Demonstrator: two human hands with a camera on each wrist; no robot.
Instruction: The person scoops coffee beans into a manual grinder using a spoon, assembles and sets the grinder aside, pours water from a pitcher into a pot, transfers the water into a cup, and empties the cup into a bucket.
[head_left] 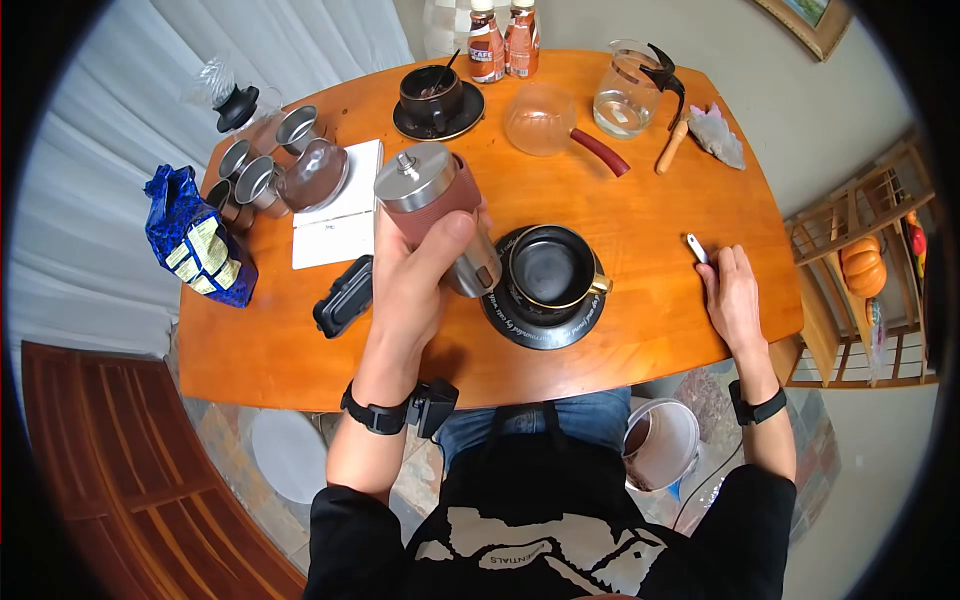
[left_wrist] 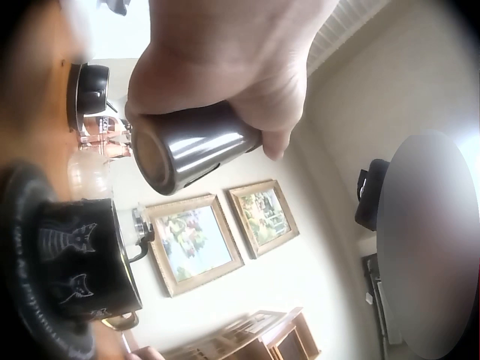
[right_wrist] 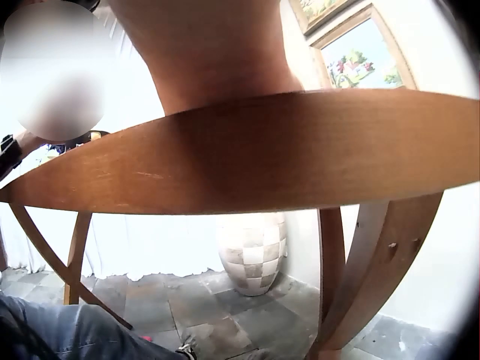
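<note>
In the head view my left hand [head_left: 430, 265] grips a hand coffee grinder [head_left: 415, 180], steel with a brown band, thumb across its side. The grinder is tilted, its lower end [head_left: 477, 272] close to the left rim of a black cup [head_left: 550, 268] with a gold handle. That cup stands on a black saucer [head_left: 540, 335] with white lettering. The left wrist view shows the grinder's round base [left_wrist: 155, 161] above the cup's cat drawings [left_wrist: 71, 238]. My right hand [head_left: 735, 300] rests near the table's right edge, holding a small pale handle [head_left: 696, 248] whose other end is hidden.
A black phone-like case [head_left: 343, 297], white paper [head_left: 330, 240], metal cups [head_left: 258, 182] and a blue bag [head_left: 200, 240] lie left. Behind are another black cup [head_left: 430, 98], a glass pot [head_left: 540, 122], a water jug [head_left: 625, 95] and a wooden-handled brush [head_left: 672, 148].
</note>
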